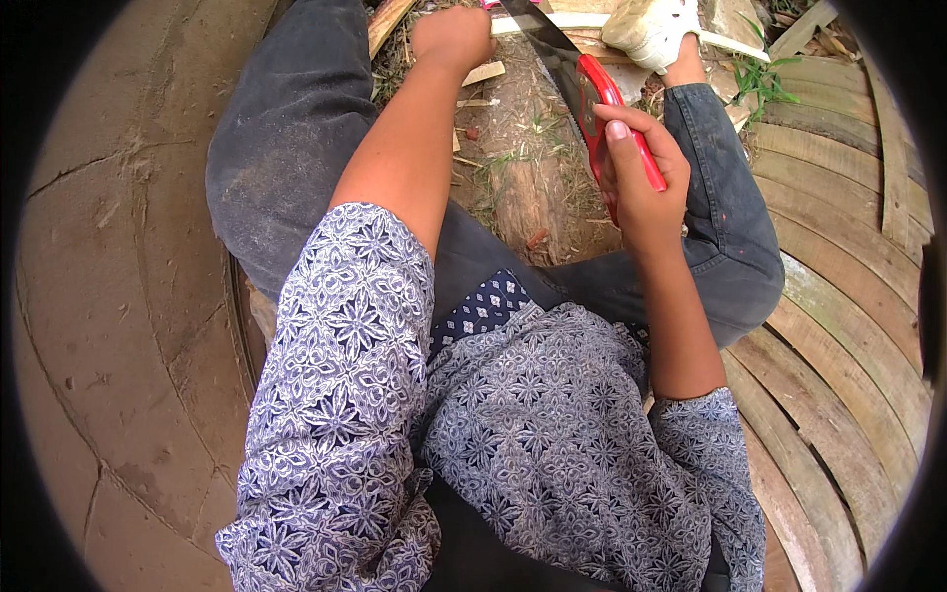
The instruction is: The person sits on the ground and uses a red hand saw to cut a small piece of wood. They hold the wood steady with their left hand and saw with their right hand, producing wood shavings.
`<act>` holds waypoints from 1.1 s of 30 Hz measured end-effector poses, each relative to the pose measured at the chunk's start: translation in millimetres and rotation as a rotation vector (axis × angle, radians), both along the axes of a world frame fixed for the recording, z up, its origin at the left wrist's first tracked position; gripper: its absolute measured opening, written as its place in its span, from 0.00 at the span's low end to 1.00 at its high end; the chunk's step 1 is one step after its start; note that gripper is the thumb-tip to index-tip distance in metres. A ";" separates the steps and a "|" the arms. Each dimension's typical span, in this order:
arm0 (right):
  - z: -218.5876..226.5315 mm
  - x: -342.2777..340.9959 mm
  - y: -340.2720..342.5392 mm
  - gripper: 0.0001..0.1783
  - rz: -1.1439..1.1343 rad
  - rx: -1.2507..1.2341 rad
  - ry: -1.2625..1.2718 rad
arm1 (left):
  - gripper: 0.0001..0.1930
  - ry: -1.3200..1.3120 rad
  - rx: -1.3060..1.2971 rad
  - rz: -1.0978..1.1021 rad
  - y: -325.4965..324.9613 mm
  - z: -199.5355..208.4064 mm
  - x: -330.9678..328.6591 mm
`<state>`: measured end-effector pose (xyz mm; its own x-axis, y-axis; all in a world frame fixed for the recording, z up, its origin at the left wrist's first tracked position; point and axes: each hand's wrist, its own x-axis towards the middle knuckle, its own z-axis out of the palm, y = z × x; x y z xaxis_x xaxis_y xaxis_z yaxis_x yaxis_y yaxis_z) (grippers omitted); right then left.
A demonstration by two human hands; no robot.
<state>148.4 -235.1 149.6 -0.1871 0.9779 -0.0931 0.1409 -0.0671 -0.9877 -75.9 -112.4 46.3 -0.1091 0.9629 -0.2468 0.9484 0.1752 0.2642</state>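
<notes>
My right hand [641, 173] is wrapped round the red handle of a hand saw [599, 99]. The saw's dark toothed blade slants up and to the left, across a pale thin strip of wood [552, 22]. At the top, my left hand [452, 41] is closed like a fist on the left end of that strip. The strip runs rightward toward my shoe [651, 32], which seems to rest on it. Beyond the upper edge of the picture the blade's tip is cut off.
Between my bent legs lies a worn log [528, 202], with wood scraps [481, 74] and dry grass about it. Curved wooden slats [838, 326] cover the right side. Cracked brown ground [128, 326] stretches along the left. A green plant [767, 81] grows beside my shoe.
</notes>
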 end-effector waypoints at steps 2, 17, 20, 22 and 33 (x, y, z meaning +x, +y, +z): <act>4.3 0.7 -0.2 0.11 0.007 -0.004 -0.030 | 0.12 0.018 -0.003 0.000 0.9 -2.7 0.6; 66.7 38.8 -72.6 0.11 -0.048 -0.103 -0.318 | 0.11 0.016 0.037 -0.022 -1.7 -8.3 -1.9; 59.3 33.5 -55.9 0.12 -0.069 -0.019 -0.241 | 0.11 0.006 0.036 -0.029 0.6 -7.1 -0.8; 20.8 16.8 -1.6 0.12 -0.043 0.176 -0.287 | 0.11 -0.004 -0.002 -0.040 3.8 -3.9 7.2; -3.3 -11.1 4.1 0.09 0.046 0.228 -0.261 | 0.11 0.111 0.027 -0.103 5.7 -18.3 0.8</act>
